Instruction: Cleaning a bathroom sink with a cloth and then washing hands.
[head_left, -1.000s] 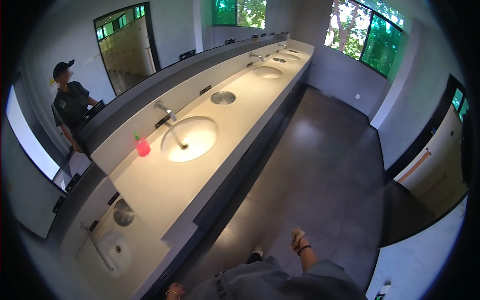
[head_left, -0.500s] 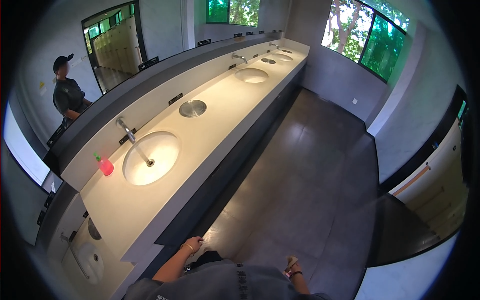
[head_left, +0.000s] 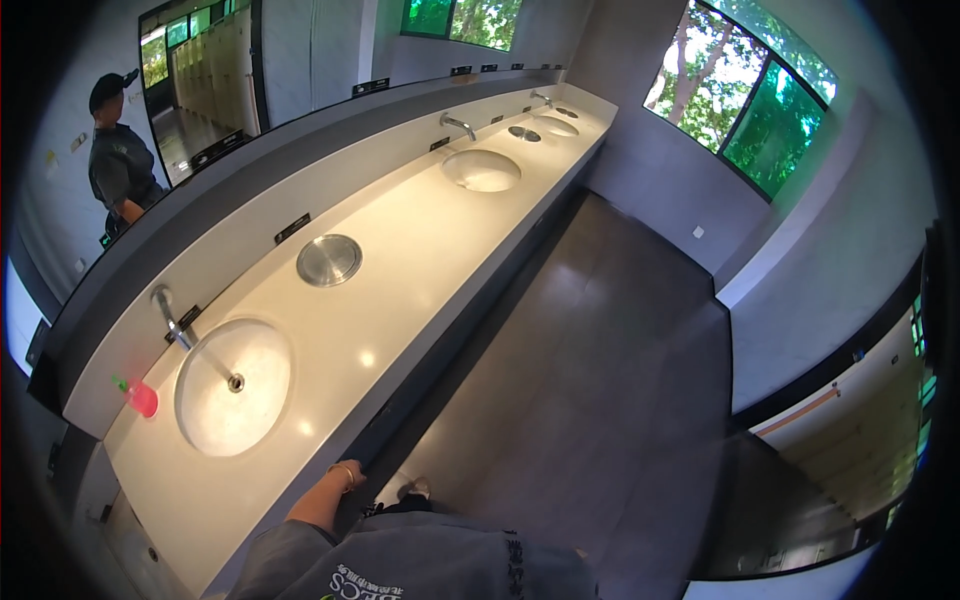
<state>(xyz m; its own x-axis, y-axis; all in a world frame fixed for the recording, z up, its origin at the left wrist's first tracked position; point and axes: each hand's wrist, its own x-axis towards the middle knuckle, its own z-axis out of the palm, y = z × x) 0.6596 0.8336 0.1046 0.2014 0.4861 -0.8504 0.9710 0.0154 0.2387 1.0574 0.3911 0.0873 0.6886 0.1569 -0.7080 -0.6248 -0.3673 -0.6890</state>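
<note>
My left hand [head_left: 348,473], with a thin bracelet at the wrist, hangs beside the front edge of the long pale washbasin counter [head_left: 395,335]. Its fingers are loosely bent and nothing shows in them. My right hand is not visible past my dark shirt. Nearest on the counter is a round white basin [head_left: 232,420], with a wall-mounted metal tap [head_left: 170,315] over it. A pink soap bottle with a green pump [head_left: 141,398] stands to its left. Beyond the basin, a round metal lid [head_left: 329,260] is set into the countertop.
Another basin [head_left: 482,172] and tap [head_left: 458,126] lie farther along the counter. A long mirror [head_left: 310,60] runs above it. Dark floor [head_left: 560,400] stretches ahead to a wall with a window [head_left: 740,100]. At the right is a dark-framed opening or mirror [head_left: 850,430].
The view has moved forward and turned, so the near basin and soap bottle sit lower and farther left. My left hand shifted left in the picture. My right hand has dropped out of sight.
</note>
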